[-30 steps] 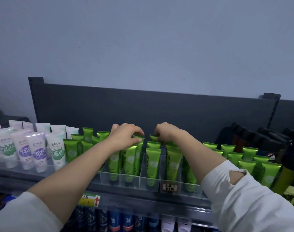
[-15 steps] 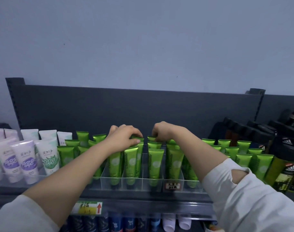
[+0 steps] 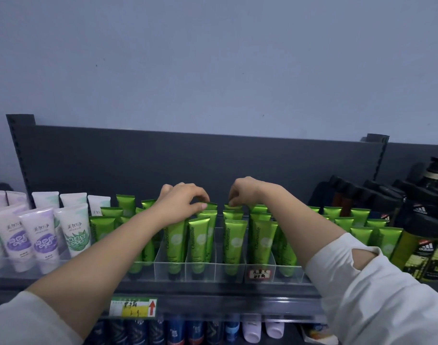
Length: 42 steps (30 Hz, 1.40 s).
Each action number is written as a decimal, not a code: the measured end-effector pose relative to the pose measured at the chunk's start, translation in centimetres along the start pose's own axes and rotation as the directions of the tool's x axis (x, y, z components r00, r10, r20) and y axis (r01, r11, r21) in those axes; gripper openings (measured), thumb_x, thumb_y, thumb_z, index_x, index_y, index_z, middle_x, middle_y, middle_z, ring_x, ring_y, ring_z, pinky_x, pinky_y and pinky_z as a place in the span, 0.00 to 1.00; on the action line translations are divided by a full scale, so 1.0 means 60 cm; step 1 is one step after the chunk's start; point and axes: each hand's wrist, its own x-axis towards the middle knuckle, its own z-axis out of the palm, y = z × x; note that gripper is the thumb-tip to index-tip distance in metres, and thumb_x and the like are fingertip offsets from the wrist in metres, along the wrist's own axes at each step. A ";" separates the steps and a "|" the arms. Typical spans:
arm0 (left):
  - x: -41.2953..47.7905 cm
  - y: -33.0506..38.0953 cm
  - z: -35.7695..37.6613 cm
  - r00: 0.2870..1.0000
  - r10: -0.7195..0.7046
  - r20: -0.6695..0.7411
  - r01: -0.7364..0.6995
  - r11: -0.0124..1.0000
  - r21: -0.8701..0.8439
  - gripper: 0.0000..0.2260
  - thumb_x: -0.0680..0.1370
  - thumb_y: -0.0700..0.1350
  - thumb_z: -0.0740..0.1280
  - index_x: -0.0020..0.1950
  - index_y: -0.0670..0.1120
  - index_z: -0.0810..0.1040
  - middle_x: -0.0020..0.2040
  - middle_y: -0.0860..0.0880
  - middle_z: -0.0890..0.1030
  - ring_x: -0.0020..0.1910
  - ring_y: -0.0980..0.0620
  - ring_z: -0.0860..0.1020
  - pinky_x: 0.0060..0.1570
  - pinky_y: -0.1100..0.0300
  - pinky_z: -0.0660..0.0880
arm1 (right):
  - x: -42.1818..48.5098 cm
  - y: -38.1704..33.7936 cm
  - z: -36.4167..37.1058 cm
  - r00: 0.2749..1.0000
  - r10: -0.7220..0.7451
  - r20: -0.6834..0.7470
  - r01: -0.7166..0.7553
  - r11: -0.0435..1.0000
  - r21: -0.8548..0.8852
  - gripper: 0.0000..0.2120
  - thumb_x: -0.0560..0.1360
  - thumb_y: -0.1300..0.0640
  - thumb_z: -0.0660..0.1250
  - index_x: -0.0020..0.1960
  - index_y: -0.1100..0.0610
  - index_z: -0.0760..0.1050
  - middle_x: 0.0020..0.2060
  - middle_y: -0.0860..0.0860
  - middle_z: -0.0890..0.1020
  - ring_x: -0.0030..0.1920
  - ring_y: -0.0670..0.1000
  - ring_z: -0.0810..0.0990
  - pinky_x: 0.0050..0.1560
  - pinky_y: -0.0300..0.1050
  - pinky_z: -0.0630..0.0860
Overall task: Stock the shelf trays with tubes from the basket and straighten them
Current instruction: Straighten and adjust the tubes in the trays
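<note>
Straightening looks underway: left hand (image 3: 181, 202) and right hand (image 3: 245, 192) each pinch crimped tops of Chamomile tubes (image 3: 234, 207) at the clear tray's (image 3: 200, 270) back; next, square them upright.

Dark grey shelf (image 3: 213, 292), running left to right in front of a dark back panel (image 3: 188, 155).
- Clear trays (image 3: 200, 270) sitting side by side along its middle, holding green tubes (image 3: 234, 241) that are standing cap-down in rows.
- White tubes (image 3: 42, 242) with purple and green labels standing at the left end.
- Dark bottles (image 3: 423, 247) standing at the right end.
- Handwritten label (image 3: 259, 273) sticking to one tray front.
- Yellow-green price tag (image 3: 133, 307) hanging on the shelf's front edge.
</note>
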 end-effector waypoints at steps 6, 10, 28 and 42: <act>-0.017 0.001 -0.008 0.993 0.073 0.093 -0.080 0.994 0.075 0.10 0.71 0.61 0.68 0.42 0.56 0.76 0.40 0.58 0.78 0.47 0.59 0.69 0.52 0.57 0.58 | -0.007 -0.048 -0.004 0.975 -0.149 -0.163 0.155 0.988 0.022 0.05 0.74 0.53 0.68 0.47 0.53 0.81 0.44 0.48 0.82 0.48 0.50 0.78 0.50 0.47 0.77; -0.022 -0.002 -0.004 0.986 0.120 0.115 -0.139 0.975 0.173 0.07 0.72 0.57 0.69 0.44 0.55 0.78 0.42 0.57 0.80 0.50 0.57 0.70 0.53 0.55 0.58 | -0.017 -0.089 0.004 0.974 -0.219 -0.050 0.220 0.975 0.022 0.07 0.72 0.52 0.70 0.49 0.52 0.82 0.38 0.44 0.79 0.43 0.47 0.76 0.44 0.44 0.75; -0.021 -0.009 0.011 0.991 0.121 0.061 -0.121 0.993 -0.001 0.07 0.74 0.54 0.69 0.49 0.55 0.82 0.47 0.58 0.82 0.50 0.57 0.76 0.53 0.59 0.57 | -0.022 -0.105 0.022 0.992 -0.129 0.014 0.128 0.990 0.056 0.06 0.73 0.57 0.67 0.48 0.55 0.82 0.38 0.51 0.81 0.39 0.50 0.80 0.43 0.45 0.78; -0.004 -0.047 -0.020 0.993 -0.042 -0.114 0.040 0.999 -0.023 0.06 0.78 0.52 0.64 0.51 0.56 0.80 0.48 0.56 0.83 0.53 0.54 0.77 0.56 0.55 0.61 | 0.014 -0.093 0.013 0.983 -0.028 -0.181 0.026 1.000 -0.012 0.12 0.74 0.54 0.68 0.57 0.51 0.79 0.55 0.48 0.82 0.57 0.52 0.78 0.57 0.52 0.76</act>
